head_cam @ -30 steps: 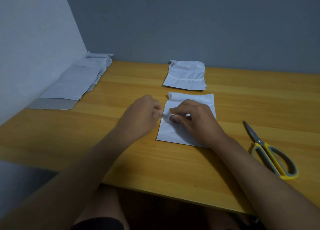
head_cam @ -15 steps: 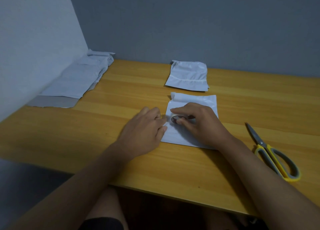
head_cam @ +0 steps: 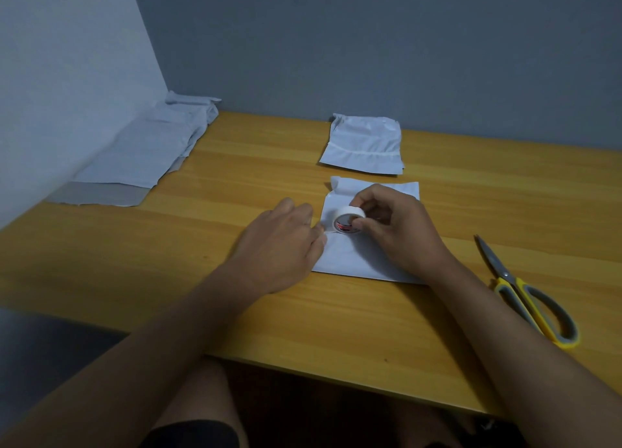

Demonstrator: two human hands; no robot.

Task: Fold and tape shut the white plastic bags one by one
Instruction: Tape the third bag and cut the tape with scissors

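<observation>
A folded white plastic bag (head_cam: 350, 255) lies flat on the wooden table (head_cam: 235, 185) in front of me. My right hand (head_cam: 400, 232) grips a small roll of white tape (head_cam: 348, 219), tilted up over the bag's fold. My left hand (head_cam: 282, 242) lies flat with its fingertips pressing the bag's left edge, at the tape's end. Behind it lies another folded white bag (head_cam: 363, 144) with a tape strip across it.
A stack of flat white bags (head_cam: 144, 151) leans along the left wall. Yellow-handled scissors (head_cam: 525, 292) lie on the table to the right of my right forearm. The table's front edge runs just below my forearms.
My right hand has lifted and tilted the tape roll up from the bag, so the roll now shows. My left hand stays pressed at the bag's left edge.
</observation>
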